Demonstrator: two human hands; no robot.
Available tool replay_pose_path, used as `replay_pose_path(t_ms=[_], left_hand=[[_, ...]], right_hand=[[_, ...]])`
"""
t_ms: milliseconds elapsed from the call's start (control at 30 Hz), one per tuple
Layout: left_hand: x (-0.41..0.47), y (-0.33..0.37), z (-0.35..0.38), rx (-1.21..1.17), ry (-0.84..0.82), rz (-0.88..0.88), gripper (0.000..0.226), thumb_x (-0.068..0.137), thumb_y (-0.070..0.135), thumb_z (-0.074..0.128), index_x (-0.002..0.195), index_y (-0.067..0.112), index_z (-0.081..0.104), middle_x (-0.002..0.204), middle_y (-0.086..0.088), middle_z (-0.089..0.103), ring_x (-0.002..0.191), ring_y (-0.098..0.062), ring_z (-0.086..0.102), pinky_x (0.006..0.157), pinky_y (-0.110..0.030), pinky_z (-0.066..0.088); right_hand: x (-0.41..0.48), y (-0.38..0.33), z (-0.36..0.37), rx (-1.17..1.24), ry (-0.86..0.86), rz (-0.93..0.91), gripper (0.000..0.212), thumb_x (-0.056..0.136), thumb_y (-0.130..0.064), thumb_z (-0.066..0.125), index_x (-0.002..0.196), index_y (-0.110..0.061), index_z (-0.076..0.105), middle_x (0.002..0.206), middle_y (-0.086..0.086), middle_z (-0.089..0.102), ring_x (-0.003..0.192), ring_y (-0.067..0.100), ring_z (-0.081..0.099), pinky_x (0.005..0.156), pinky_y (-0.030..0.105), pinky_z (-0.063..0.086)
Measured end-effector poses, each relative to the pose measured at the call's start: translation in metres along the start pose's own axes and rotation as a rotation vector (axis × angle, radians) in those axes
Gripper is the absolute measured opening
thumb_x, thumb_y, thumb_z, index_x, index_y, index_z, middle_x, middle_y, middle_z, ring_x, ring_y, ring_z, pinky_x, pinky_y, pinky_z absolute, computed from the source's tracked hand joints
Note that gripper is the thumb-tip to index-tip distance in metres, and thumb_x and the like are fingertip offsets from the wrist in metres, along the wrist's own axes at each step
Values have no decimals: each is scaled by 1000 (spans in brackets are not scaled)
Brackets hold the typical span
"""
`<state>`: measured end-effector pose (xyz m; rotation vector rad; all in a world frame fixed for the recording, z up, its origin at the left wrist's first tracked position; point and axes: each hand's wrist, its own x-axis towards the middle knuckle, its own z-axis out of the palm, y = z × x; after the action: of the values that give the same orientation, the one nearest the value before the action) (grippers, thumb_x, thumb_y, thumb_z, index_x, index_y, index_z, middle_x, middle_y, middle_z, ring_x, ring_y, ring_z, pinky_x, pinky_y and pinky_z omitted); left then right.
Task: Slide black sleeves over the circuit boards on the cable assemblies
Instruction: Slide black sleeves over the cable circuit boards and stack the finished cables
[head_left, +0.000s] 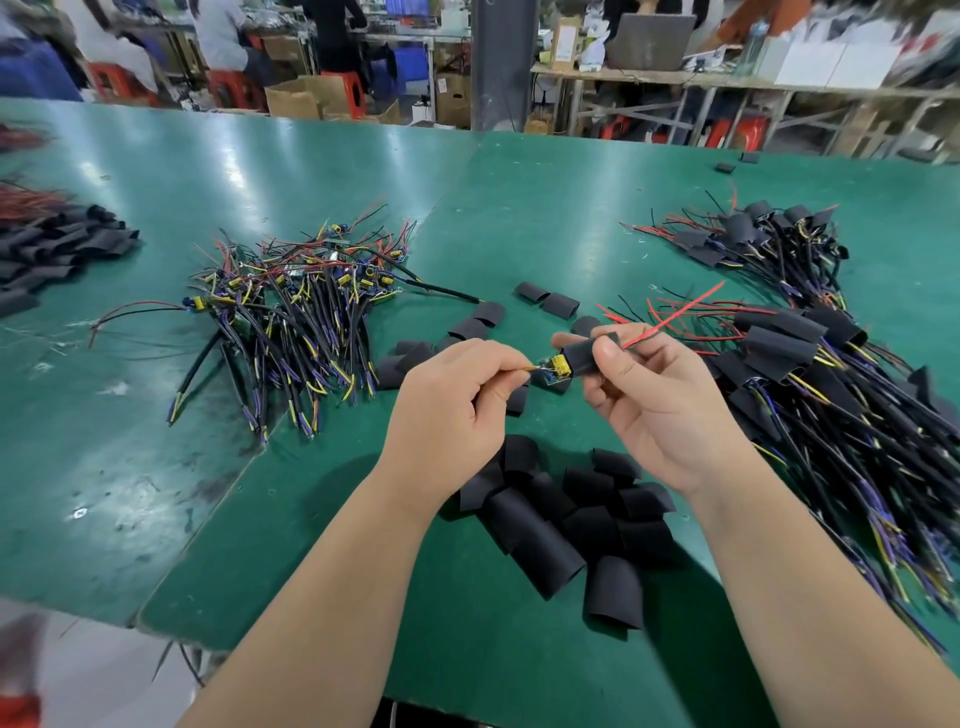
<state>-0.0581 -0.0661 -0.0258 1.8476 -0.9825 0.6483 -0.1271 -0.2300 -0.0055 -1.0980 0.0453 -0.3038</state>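
Both hands are up over the green table (156, 441), mid-frame. Right hand (654, 410) grips a black sleeve (582, 356), thumb on top and fingers curled round it. Left hand (457, 395) has its fingers curled in, pinching the thin wires at the left end of a circuit board (553, 370). The board, with its yellow part, sits right at the sleeve's left mouth; can't tell how far in it is. A red wire (675, 317) sticks out of the sleeve's right end, up and to the right. All of this is held in the air, off the table.

Left of the hands is a pile of bare cable assemblies (296, 301). Right of the hands is a pile of sleeved assemblies (810, 374), with a second sleeved pile (763, 234) further back. Loose sleeves (571, 519) are heaped on the table just below the hands, and scattered sleeves (545, 304) lie behind them. Another sleeve heap (52, 244) sits at the far left edge. The background is blurred: red stools (234, 88), cardboard boxes (306, 96)
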Motion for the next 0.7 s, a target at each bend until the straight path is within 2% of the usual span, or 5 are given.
replay_pose_path(t_ms=[100,200,300,567,700], left_hand=[[0,-2,-1,-3,18,-15,9,85,1,64,85,8,70,75,4,65,69,-3,51,67,-10,39],[0,-1,-1,-16,20,-8,7,84,4,65,83,8,70,75,5,65,71,-6,54,69,-15,43],[1,1,-1,-31,21,-6,6,85,6,64,83,8,70,76,3,67,72,-13,59,70,-21,46],[1,2,-2,-41,4,-18,7,83,5,65,80,8,70,74,3,68,71,-17,61,70,-29,48],[2,2,-4,-55,-25,-37,7,81,5,65,78,8,70,73,4,68,70,-13,59,69,-22,46]], right_hand=[[0,2,-2,1,-16,-5,16,75,-11,63,90,-12,69,97,12,73,61,11,60,62,17,50],[1,4,-1,10,-3,20,28,80,-24,59,104,-13,70,88,6,71,63,9,61,63,16,50],[2,5,1,48,-4,52,34,85,-33,53,106,-11,69,80,4,70,64,9,64,62,17,52],[-1,10,3,47,-42,66,25,82,-24,56,94,-19,77,82,1,73,66,8,68,60,16,53],[-1,13,4,4,-49,74,24,81,-23,57,95,-18,77,84,3,74,68,10,68,63,18,54]])
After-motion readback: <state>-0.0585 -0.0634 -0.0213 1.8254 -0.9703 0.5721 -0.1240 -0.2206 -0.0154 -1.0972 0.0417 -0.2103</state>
